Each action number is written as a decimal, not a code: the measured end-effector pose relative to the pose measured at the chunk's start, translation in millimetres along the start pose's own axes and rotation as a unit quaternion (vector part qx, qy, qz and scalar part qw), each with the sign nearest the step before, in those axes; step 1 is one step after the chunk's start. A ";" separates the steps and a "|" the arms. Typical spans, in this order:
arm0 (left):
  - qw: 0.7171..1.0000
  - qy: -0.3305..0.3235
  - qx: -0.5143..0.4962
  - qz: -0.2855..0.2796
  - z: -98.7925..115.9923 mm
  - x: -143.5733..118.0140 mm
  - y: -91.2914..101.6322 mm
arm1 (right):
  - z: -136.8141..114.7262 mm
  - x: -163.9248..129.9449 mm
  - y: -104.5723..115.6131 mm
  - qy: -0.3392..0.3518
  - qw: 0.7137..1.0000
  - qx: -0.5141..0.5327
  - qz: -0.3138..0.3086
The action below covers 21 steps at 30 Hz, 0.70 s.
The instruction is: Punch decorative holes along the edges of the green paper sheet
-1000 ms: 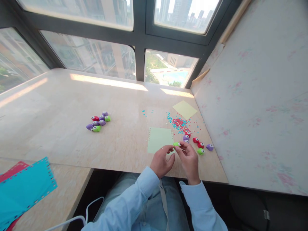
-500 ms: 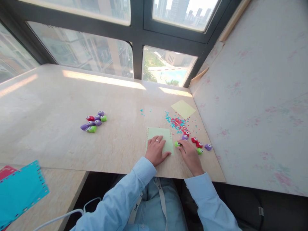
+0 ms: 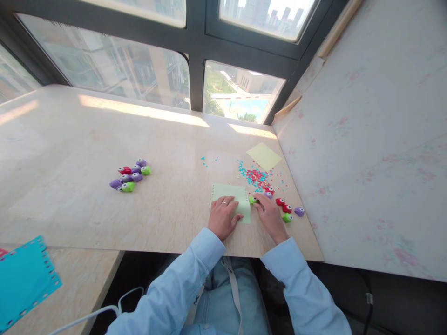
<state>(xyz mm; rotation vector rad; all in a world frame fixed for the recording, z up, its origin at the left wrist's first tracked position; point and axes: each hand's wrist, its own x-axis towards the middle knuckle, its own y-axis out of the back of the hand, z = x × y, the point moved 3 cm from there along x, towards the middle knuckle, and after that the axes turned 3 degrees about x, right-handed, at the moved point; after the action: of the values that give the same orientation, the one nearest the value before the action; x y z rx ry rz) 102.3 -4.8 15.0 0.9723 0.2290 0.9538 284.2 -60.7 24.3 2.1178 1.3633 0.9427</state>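
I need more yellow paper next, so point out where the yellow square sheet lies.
In the head view the yellow square sheet lies flat at the table's far right corner, beside the wall panel, just beyond the red and blue paper confetti.

No legible text, label, brand or number is found; only a faint mark is noted on the lanyard (image 3: 197, 301).
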 end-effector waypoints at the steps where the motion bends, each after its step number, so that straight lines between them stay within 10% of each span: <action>1: 1.000 0.003 0.000 0.001 -0.2 0.0 0.3 | 0.3 0.4 0.0 -0.003 1.000 0.006 -0.001; 21: 1.000 0.003 -0.006 -0.008 -1.3 -0.4 1.6 | 8.9 -10.6 1.6 -0.054 0.995 0.081 0.014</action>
<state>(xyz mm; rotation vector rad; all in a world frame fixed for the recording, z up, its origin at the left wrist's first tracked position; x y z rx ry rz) 100.4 -3.9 15.5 0.9559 0.2352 0.9413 288.9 -71.1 16.3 2.2780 1.4012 0.7379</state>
